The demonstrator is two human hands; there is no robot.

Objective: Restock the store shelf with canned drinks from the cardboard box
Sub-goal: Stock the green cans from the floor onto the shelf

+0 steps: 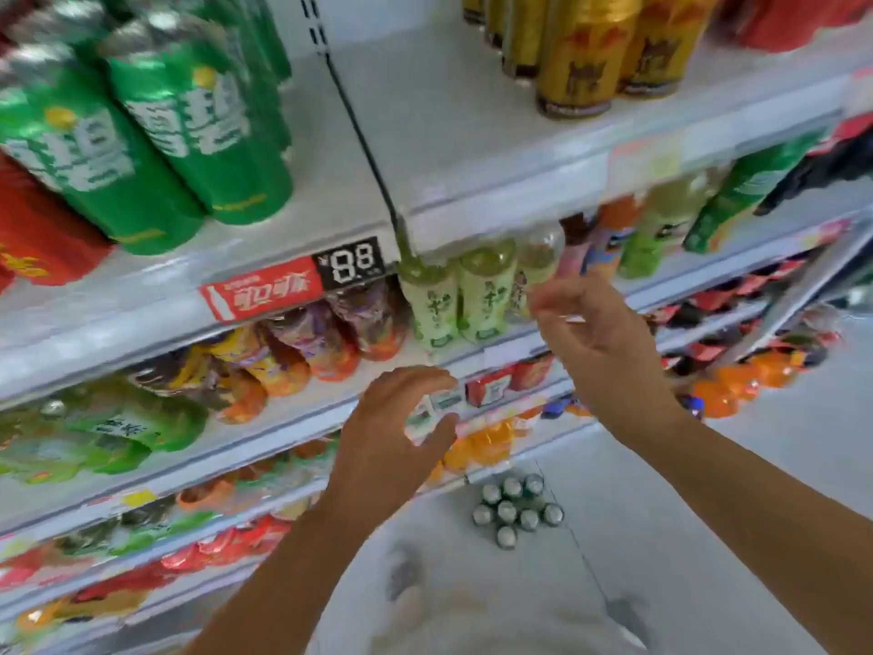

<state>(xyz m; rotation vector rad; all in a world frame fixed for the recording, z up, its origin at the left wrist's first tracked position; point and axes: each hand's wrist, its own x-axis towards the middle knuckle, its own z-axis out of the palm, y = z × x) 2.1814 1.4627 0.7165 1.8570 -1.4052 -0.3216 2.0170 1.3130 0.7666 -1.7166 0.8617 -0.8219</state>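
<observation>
Tall green cans (189, 125) stand at the left of the top white shelf (453, 134), whose middle stretch is bare. Gold cans (586, 54) stand at its right. Several silver-topped cans (515, 512) are clustered on the floor below, beside the shelving. My left hand (392, 442) hovers in front of the lower shelves with loosely curved fingers and holds nothing. My right hand (595, 328) is raised a little higher, fingers relaxed and empty, near the pale green bottles (458, 300). No cardboard box is in view.
A black divider rail (363, 148) runs across the top shelf beside the green cans. A red price tag reading 8.8 (302, 281) hangs on the shelf edge. Lower shelves hold bottles and colourful packets. Pale floor tiles (708, 489) lie to the right.
</observation>
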